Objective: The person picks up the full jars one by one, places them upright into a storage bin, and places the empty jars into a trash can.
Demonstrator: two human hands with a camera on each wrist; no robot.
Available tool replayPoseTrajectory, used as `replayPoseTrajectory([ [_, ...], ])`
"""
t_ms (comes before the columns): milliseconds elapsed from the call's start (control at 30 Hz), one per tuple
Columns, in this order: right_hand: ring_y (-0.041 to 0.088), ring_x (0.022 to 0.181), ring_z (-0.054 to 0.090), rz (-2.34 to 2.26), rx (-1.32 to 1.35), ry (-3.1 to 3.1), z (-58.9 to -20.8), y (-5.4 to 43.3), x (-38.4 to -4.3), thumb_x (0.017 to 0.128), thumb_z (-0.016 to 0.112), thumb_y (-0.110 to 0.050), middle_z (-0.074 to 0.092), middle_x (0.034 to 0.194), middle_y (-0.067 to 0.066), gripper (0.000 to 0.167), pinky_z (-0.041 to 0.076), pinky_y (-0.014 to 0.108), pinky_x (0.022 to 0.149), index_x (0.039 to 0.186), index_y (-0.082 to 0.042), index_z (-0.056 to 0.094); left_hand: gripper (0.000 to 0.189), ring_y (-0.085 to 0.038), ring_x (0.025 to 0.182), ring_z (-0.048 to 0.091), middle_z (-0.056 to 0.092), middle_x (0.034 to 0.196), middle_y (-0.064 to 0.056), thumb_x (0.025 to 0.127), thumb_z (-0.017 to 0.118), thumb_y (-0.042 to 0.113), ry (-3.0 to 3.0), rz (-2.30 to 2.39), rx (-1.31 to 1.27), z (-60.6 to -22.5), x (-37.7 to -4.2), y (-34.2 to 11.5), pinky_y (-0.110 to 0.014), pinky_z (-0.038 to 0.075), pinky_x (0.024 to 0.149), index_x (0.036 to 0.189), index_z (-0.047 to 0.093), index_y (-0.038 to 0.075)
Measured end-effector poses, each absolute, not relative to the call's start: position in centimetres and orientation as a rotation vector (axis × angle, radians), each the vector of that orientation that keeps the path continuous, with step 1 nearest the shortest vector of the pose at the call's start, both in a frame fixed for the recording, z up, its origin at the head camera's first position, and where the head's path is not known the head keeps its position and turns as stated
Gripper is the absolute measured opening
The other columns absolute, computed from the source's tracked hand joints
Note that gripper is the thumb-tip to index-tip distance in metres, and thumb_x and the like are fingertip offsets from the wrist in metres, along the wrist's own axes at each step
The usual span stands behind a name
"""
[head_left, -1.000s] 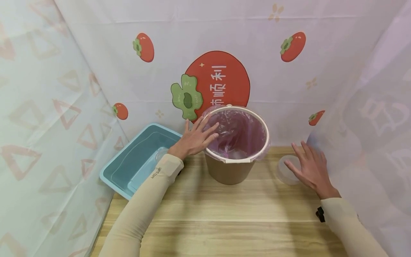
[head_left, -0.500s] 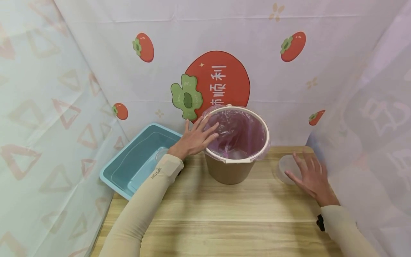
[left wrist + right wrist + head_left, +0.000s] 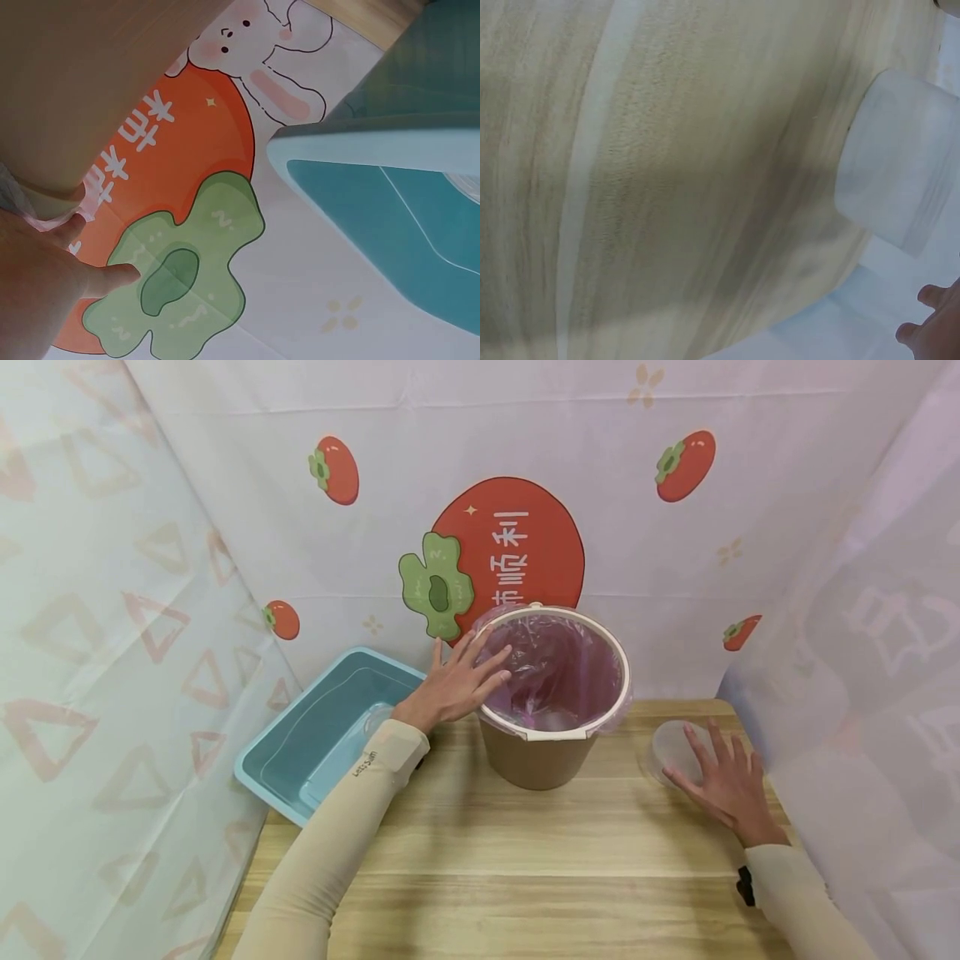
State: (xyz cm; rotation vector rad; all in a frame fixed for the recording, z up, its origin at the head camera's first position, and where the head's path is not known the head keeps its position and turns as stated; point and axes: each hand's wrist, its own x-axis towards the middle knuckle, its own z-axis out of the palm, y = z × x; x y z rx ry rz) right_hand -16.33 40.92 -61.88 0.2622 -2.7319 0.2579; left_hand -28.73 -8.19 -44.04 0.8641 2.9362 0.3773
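Note:
A brown bucket [image 3: 536, 764] with a cream rim stands on the wooden table, lined with a thin purple plastic bag [image 3: 585, 677] folded over that rim. At its left side my left hand [image 3: 453, 689] lies with fingers spread over the rim; the left wrist view catches part of this hand [image 3: 37, 281] beside the bucket's wall. On the right, my right hand [image 3: 731, 789] has its fingers extended at the side of a translucent round tub [image 3: 667, 752]. In the right wrist view the tub [image 3: 892, 157] sits upright on the table, the fingertips [image 3: 930, 295] just beyond it.
Left of the bucket sits a blue rectangular basin [image 3: 322, 735], with a clear round item [image 3: 375, 718] inside, partly covered by the left forearm. Printed cloth walls [image 3: 637, 543] enclose the wooden table [image 3: 540, 868] at the back and both sides.
My right hand has drawn slightly back toward me beside the tub. The left hand stays at the bucket rim, and the bucket and basin have not moved.

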Motion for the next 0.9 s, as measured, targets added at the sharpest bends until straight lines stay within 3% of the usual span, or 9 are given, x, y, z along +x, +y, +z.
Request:
replayPoseTrajectory([
  [167, 0.069, 0.131, 0.048, 0.245, 0.242, -2.748, -62.2, 40.9, -16.2, 0.09, 0.068, -0.078, 0.045, 0.162, 0.034, 0.098, 0.037, 0.088, 0.094, 0.163, -0.016, 0.049, 0.069, -0.028, 0.173, -0.005, -0.006, 0.186, 0.005, 0.112, 0.023, 0.069, 2.931, 0.392, 0.861, -44.1, -28.7, -8.2, -0.077, -0.009, 0.129, 0.175, 0.022, 0.041],
  [333, 0.072, 0.136, 0.04, 0.315, 0.167, -2.845, -62.5, 40.9, -16.1, 0.088, 0.076, -0.07, 0.037, 0.168, 0.034, 0.104, 0.03, 0.092, 0.098, 0.17, -0.018, 0.039, 0.069, -0.027, 0.173, -0.005, -0.007, 0.186, 0.006, 0.112, 0.023, 0.069, 2.93, 0.395, 0.866, -44.1, -28.8, -8.2, -0.077, -0.009, 0.129, 0.175, 0.022, 0.042],
  [900, 0.066, 0.138, 0.041, 0.423, 0.079, -2.904, -63.9, 40.1, -16.1, 0.088, 0.077, -0.068, 0.017, 0.178, 0.03, 0.115, 0.022, 0.095, 0.103, 0.176, -0.018, 0.022, 0.069, -0.028, 0.173, -0.003, -0.007, 0.186, 0.007, 0.111, 0.022, 0.071, 2.947, 0.369, 0.867, -44.2, -28.8, -8.2, -0.079, -0.003, 0.129, 0.174, 0.021, 0.043],
])
